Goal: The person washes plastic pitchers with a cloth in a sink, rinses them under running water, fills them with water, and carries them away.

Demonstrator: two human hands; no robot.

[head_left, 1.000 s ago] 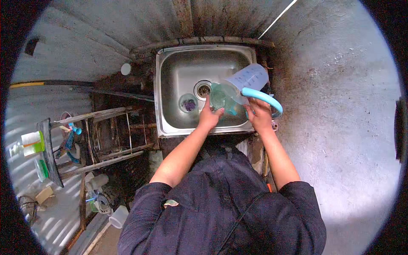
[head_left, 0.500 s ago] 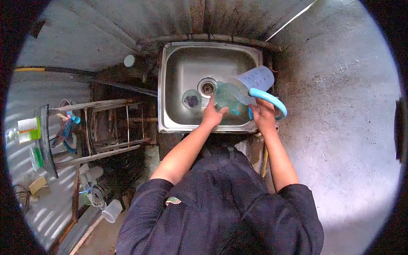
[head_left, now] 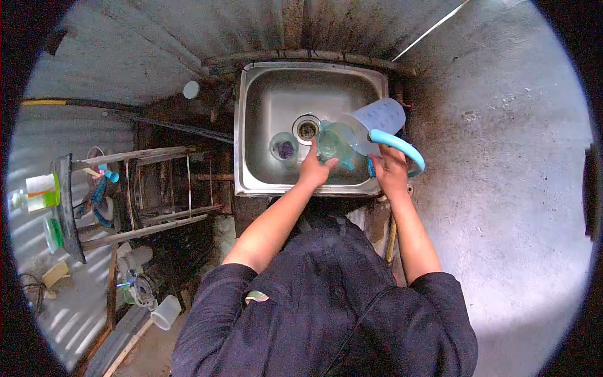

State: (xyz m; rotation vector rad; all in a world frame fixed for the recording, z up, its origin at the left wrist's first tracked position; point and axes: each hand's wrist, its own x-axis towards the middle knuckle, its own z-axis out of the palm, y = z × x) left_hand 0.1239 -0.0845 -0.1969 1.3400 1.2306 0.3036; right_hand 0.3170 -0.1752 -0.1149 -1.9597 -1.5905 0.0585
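My left hand (head_left: 316,169) is closed around the near side of a translucent green vessel (head_left: 335,143) over the sink (head_left: 270,81). My right hand (head_left: 392,169) grips a translucent pitcher (head_left: 380,118) with marks on its side, near its light blue handle (head_left: 402,144). The pitcher lies tipped to the left, its mouth at the green vessel. Whether water is running between them is hard to make out. Left of the green vessel, a clear cup (head_left: 284,146) with something dark purple in it rests on the sink bottom beside the drain (head_left: 307,129).
A wooden rack (head_left: 135,160) stands left of the sink, with a green-and-white packet (head_left: 41,193) at its far end. Lower left lies a white plastic container (head_left: 166,312). A grey wall (head_left: 502,188) rises close on the right, and metal sheeting (head_left: 251,28) stands behind.
The inside of the green vessel looks lighter, with a rounder outline showing in it. Both hands and the pitcher have stayed nearly in place.
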